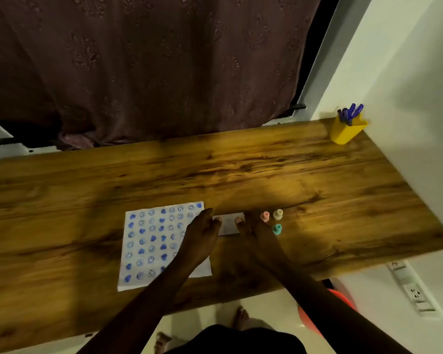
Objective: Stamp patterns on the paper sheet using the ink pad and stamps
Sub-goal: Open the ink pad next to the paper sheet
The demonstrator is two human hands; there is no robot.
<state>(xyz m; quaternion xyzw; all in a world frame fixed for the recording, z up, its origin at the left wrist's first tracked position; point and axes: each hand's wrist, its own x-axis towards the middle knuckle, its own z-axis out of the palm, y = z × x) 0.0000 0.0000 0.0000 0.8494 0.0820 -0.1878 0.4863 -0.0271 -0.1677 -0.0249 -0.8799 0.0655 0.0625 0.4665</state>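
A white paper sheet lies on the wooden table, covered with rows of blue hearts and smiley faces. Just right of it sits a small white ink pad case, lid shut as far as I can tell. My left hand grips its left end and my right hand grips its right end, thumbs on top. My left forearm hides the sheet's lower right corner. Three small stamps stand right of my right hand: a pink stamp, a cream stamp and a teal stamp.
A yellow pen holder with blue pens stands at the table's far right corner, by the white wall. A dark curtain hangs behind the table. A power strip and something red lie below the table's right edge.
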